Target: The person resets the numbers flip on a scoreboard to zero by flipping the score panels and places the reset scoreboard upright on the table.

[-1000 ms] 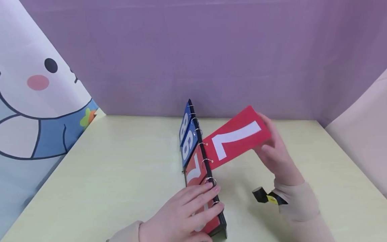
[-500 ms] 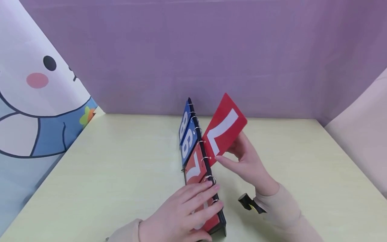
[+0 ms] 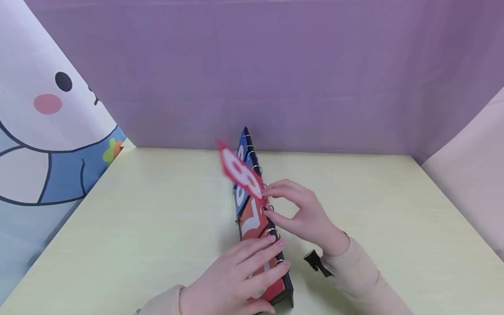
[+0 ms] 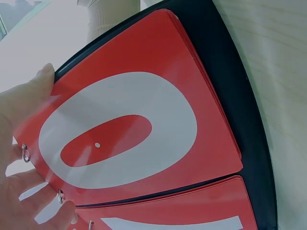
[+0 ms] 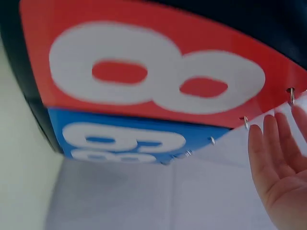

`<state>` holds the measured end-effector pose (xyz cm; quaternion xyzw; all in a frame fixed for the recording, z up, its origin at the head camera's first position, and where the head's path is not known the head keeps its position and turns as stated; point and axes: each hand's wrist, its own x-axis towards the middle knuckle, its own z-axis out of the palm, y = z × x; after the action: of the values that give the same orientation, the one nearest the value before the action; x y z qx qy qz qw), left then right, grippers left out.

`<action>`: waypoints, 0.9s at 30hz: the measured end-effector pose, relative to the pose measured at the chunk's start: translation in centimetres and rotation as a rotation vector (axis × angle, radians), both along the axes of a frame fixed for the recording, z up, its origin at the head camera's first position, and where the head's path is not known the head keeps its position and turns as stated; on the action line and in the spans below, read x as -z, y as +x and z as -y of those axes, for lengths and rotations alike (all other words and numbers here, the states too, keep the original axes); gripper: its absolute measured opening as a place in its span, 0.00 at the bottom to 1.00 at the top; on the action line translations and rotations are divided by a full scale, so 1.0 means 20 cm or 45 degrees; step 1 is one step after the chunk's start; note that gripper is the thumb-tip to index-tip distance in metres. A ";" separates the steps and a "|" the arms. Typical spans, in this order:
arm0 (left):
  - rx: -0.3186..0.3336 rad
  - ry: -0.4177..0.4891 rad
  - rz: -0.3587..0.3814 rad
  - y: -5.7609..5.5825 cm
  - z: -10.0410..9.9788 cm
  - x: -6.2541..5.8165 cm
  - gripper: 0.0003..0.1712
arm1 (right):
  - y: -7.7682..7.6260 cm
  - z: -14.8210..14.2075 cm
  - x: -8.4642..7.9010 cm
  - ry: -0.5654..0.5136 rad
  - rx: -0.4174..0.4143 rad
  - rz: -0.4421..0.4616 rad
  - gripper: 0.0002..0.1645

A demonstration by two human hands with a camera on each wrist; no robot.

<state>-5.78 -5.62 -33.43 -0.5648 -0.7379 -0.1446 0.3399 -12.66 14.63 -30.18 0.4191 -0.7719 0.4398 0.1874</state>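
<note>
A ring-bound flip scoreboard with a black frame stands edge-on in the head view. My left hand holds its near end, fingers over the ringed top edge and thumb at the end. The near red card reads 0. A blurred red card with a white 8 tips leftward over the top edge; in the right wrist view it lies along the front. My right hand, fingers extended, is at the rings with thumb and fingertips apart. Red 7 shows below that card in the head view.
Blue cards numbered 6 and 8 hang on the far half of the scoreboard. Beneath it is a pale table. Purple cloth stands behind, and a cartoon-printed cloth hangs on the left.
My right hand has swung the red card from the right side over the top edge to the left and let it go. The left hand has stayed in place.
</note>
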 end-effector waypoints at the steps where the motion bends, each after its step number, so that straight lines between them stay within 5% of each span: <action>1: -0.008 -0.014 0.030 0.00 0.00 0.00 0.40 | 0.00 0.00 0.00 0.028 0.005 -0.068 0.15; 6: -0.053 -0.098 0.179 0.03 0.01 -0.01 0.43 | -0.02 -0.01 -0.02 0.179 0.006 -0.384 0.14; 13: -0.059 -0.101 0.168 0.03 0.01 -0.02 0.43 | -0.02 -0.01 -0.05 0.343 0.025 -0.643 0.12; 19: -0.050 -0.098 0.197 0.03 0.01 -0.02 0.43 | 0.00 -0.02 -0.07 0.423 0.024 -0.687 0.15; 27: -0.043 -0.096 0.198 0.04 0.01 -0.02 0.43 | -0.03 -0.02 -0.08 0.430 -0.081 -0.553 0.15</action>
<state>-5.07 -5.76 -33.01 -0.5517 -0.7765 -0.1542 0.2625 -13.16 15.10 -28.61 0.5529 -0.7625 0.2102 0.2620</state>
